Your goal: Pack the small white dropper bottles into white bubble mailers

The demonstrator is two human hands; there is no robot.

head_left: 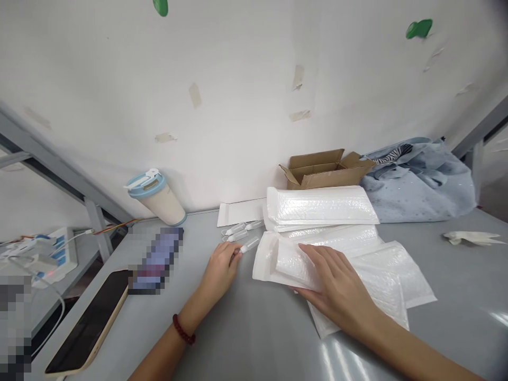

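Observation:
My left hand [223, 264] is closed in a pinch on the end of a slim white tube-shaped piece [250, 245], which points right toward the mailers. Just behind it lie several similar white pieces [237, 229] with thin loops; their exact kind is too small to tell. My right hand [335, 280] grips a white bubble mailer [294, 261], thumb below and fingers over the top, its flap end facing left. Under and behind that one are more bubble mailers [323, 206], overlapping on the grey table [246, 338].
At the back stand an open cardboard box [329, 172] and a light blue cloth bag [420, 182]. A lidded cup [159, 198] is by the wall, with a dark phone [91, 323] at left. Beyond the left edge lies a power strip [59, 256]. A crumpled white piece [472, 237] rests at right.

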